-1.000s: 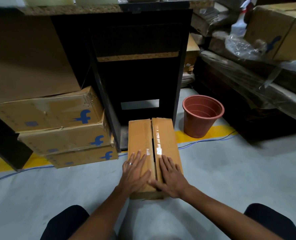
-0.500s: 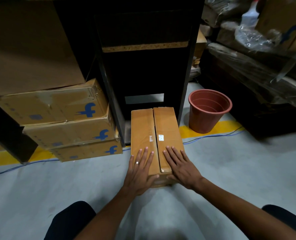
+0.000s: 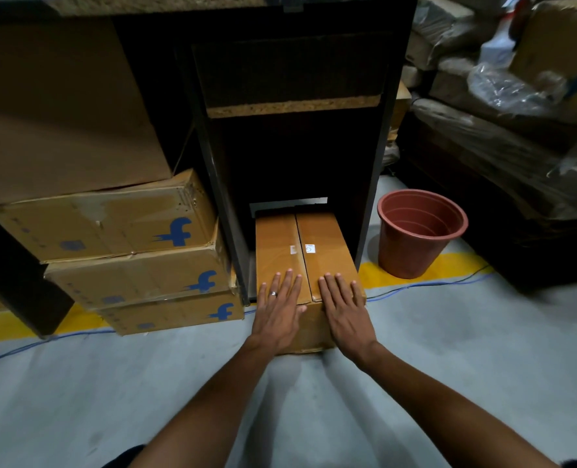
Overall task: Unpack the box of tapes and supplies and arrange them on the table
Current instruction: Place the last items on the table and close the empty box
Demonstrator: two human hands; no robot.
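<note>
A closed brown cardboard box (image 3: 314, 255) lies on the grey floor, its far end under a dark table frame (image 3: 226, 197). Its two top flaps meet along a centre seam with small white labels. My left hand (image 3: 278, 309), wearing a ring, rests flat on the near part of the left flap. My right hand (image 3: 344, 309) lies flat on the right flap, fingers spread. Neither hand grips anything. The box's contents are hidden.
A stack of three taped cartons with blue logos (image 3: 138, 261) sits left of the table leg, under a larger carton (image 3: 60, 106). A terracotta-coloured bucket (image 3: 419, 231) stands to the right. Plastic-wrapped goods (image 3: 503, 123) line the right side. A blue cable (image 3: 425, 285) and a yellow floor line (image 3: 415, 268) cross the floor.
The box has slid away from me, farther under the table. Both hands stayed flat on its top and moved forward with it.
</note>
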